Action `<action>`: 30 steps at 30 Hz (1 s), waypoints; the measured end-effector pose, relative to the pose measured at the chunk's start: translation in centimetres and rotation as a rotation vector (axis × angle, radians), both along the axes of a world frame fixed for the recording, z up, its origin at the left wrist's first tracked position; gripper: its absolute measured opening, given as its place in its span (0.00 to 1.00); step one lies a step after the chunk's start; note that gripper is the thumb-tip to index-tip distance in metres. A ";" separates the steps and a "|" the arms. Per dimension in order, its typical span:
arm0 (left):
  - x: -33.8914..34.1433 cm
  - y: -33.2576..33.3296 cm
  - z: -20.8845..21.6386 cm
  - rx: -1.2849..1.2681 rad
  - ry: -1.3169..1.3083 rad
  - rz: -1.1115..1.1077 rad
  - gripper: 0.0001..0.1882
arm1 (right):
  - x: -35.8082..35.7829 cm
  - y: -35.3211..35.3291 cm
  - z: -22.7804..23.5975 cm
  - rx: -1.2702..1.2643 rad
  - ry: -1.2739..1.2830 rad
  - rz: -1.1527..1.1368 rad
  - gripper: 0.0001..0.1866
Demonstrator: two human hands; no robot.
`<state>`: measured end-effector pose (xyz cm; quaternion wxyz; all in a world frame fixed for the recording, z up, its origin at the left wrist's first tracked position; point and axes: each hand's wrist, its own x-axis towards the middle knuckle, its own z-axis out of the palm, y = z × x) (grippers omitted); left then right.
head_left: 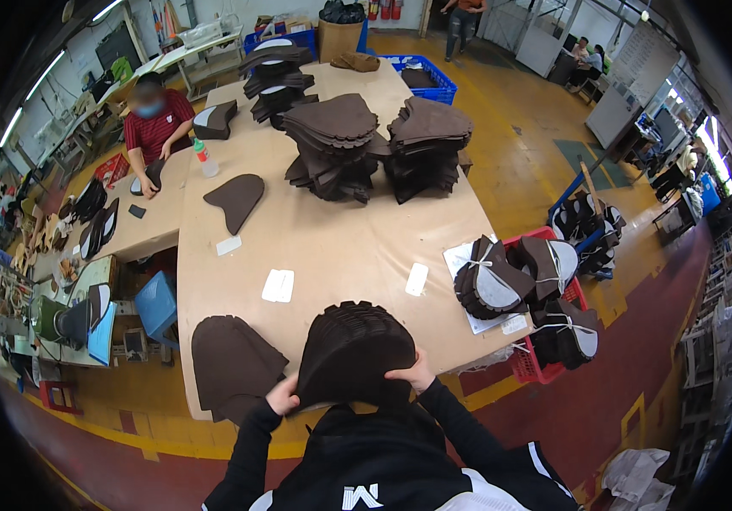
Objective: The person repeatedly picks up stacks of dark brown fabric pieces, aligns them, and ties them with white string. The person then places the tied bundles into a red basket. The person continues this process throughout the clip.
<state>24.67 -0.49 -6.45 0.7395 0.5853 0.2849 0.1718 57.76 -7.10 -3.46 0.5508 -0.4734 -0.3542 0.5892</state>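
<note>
A thick stack of dark brown cut pieces [355, 353], rounded with a notched far edge, rests at the near edge of the table in front of me. My left hand [283, 395] grips its lower left side, and my right hand [414, 372] grips the right side with the thumb on top. The fingers beneath the stack are hidden. Just left of it, a lower pile of smooth brown pieces [234, 366] lies flat, its sheets slightly fanned. Neither hand touches that pile.
Tall brown stacks [336, 140] stand toward the table's far end. A single brown piece [236, 201] and white paper slips [278, 286] lie on the table [340, 247]. Tied bundles [493, 281] sit right, beside a red crate [526, 366]. A co-worker [157, 123] sits at the left.
</note>
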 end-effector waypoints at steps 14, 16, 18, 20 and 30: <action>10.6 -0.8 -4.8 0.673 0.382 0.499 0.15 | 5.4 3.1 -10.1 0.312 -0.310 0.064 0.22; 10.3 -0.1 -6.0 0.505 0.210 0.610 0.12 | 5.8 2.8 -9.1 0.328 -0.477 0.124 0.19; 10.7 0.1 -3.9 0.569 0.190 0.648 0.10 | 5.4 2.8 -7.0 0.397 -0.537 0.098 0.17; 10.6 -0.4 -1.9 0.555 0.141 0.646 0.09 | 5.1 2.7 -6.2 0.499 -0.565 0.089 0.17; 11.1 0.6 -2.8 0.589 0.557 0.391 0.25 | 8.1 3.8 -5.8 -0.039 -0.455 0.334 0.37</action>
